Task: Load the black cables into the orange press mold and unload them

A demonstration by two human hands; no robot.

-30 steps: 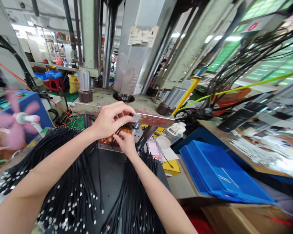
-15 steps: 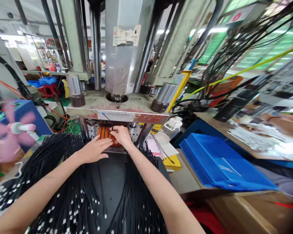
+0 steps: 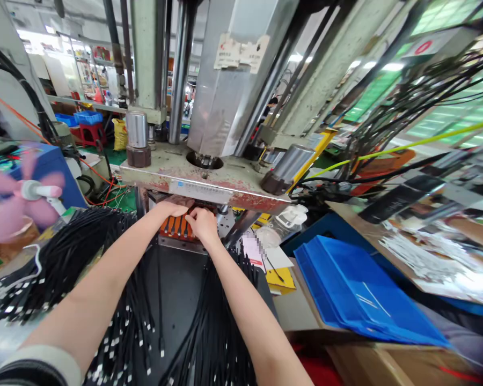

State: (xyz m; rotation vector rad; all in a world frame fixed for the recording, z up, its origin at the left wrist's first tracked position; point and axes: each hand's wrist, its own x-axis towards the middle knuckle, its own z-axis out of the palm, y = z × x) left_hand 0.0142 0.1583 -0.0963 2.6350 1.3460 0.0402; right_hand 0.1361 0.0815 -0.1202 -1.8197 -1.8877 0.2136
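Under the press plate [image 3: 209, 185], an orange mould [image 3: 173, 229] holds several black cable ends side by side in its slots. My left hand [image 3: 176, 206] reaches over the back left of the mould, its fingers partly hidden under the plate. At the mould's right side is my right hand [image 3: 202, 221], fingers bent and pinched together; what they hold, if anything, is too small to make out. Black cables with pale tips [image 3: 121, 321] hang to the left of the dark table [image 3: 177, 300], and another bundle [image 3: 221, 316] lies to the right.
A pink fan [image 3: 28, 190] spins at the left. Blue plastic sheets [image 3: 346, 289] lie on the right, above a cardboard box [image 3: 370, 364]. White cables [image 3: 414, 257] lie on a further bench, near another person's arm [image 3: 475, 230]. Metal columns stand around the press.
My left hand has moved forward and under the plate, uncovering the mould's front slots. My right hand stays at the mould's right side. The view has shifted and tilted slightly.
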